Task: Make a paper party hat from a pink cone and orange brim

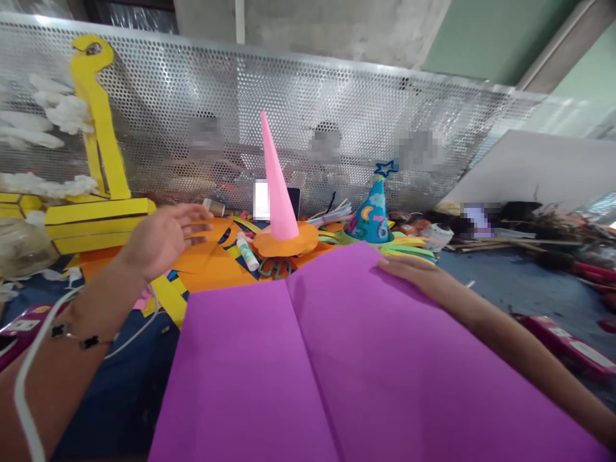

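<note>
A large sheet of purple paper (375, 359) with a crease down its middle spreads out in front of me. My right hand (414, 273) is at its upper right edge and holds it there; some of the fingers are hidden. My left hand (166, 234) is raised to the left of the sheet, fingers apart and holding nothing. Behind that hand lie orange paper (202, 263) and yellow strips. Beyond the purple sheet stands a pink paper cone (279, 186) on a scalloped orange base (308, 239). A glue stick (247, 251) lies beside it.
A yellow giraffe-like cardboard figure (103, 221) stands at the left. A blue decorated cone hat (375, 208) with a star is at the back. A perforated metal screen (168, 96) rises behind. A white cable (29, 391) crosses my left forearm. Purple-red devices (568, 346) lie at the sides.
</note>
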Motion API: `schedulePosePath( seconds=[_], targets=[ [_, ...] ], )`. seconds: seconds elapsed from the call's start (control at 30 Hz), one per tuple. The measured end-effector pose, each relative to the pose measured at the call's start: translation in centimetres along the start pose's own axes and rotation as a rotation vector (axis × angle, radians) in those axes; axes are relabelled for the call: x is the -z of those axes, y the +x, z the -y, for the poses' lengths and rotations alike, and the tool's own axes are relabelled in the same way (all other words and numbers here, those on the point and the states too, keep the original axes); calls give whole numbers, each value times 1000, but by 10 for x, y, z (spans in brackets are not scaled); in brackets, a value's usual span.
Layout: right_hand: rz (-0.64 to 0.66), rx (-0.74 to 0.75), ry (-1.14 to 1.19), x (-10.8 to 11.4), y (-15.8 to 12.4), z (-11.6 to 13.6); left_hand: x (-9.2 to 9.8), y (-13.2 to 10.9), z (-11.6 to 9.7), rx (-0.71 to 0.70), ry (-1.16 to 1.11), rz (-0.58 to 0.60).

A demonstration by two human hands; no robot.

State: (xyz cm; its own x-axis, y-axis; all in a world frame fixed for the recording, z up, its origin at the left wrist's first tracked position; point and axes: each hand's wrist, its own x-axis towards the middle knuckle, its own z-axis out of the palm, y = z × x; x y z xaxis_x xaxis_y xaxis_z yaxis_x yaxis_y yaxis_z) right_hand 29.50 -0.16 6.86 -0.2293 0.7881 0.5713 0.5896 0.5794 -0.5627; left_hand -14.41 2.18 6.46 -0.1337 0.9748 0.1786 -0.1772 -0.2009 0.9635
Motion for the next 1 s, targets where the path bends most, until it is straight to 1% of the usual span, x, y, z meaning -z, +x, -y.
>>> schedulePosePath(
  seconds=[0.03,0.07,0.1,0.17,0.2,0.27,0.3,0.33,0.4,0.5,0.67,0.77,1.0],
  targets=[
    [63,-85,45,-1,-6,-4,-10,-3,8,-16,140,35],
    [145,-215,128,-2,-11,-6,-21,-7,17,-69,331,85],
    [222,-366,229,-3,-15,-8,-33,-13,28,-112,526,213],
    [312,-644,419,-2,-21,-11,-57,-30,50,-150,635,337],
    [313,-736,477,-2,-24,-13,-67,-39,61,-228,767,445],
    [271,-789,505,0,-31,-15,-83,-56,79,-361,983,622],
    [259,-790,507,1,-36,-15,-89,-62,86,-398,1067,671],
    [247,-785,504,1,-40,-16,-93,-67,91,-423,1125,695],
    [213,-782,469,2,-50,-15,-98,-71,97,-440,1202,693],
    [168,-822,355,0,-64,-10,-104,-68,98,-430,1311,664],
    [68,-883,280,-8,-83,-1,-114,-61,97,-387,1518,692],
    [24,-882,277,-13,-90,-1,-116,-61,97,-391,1566,690],
    [8,-874,242,-19,-96,2,-116,-64,99,-414,1566,665]
  ],
)
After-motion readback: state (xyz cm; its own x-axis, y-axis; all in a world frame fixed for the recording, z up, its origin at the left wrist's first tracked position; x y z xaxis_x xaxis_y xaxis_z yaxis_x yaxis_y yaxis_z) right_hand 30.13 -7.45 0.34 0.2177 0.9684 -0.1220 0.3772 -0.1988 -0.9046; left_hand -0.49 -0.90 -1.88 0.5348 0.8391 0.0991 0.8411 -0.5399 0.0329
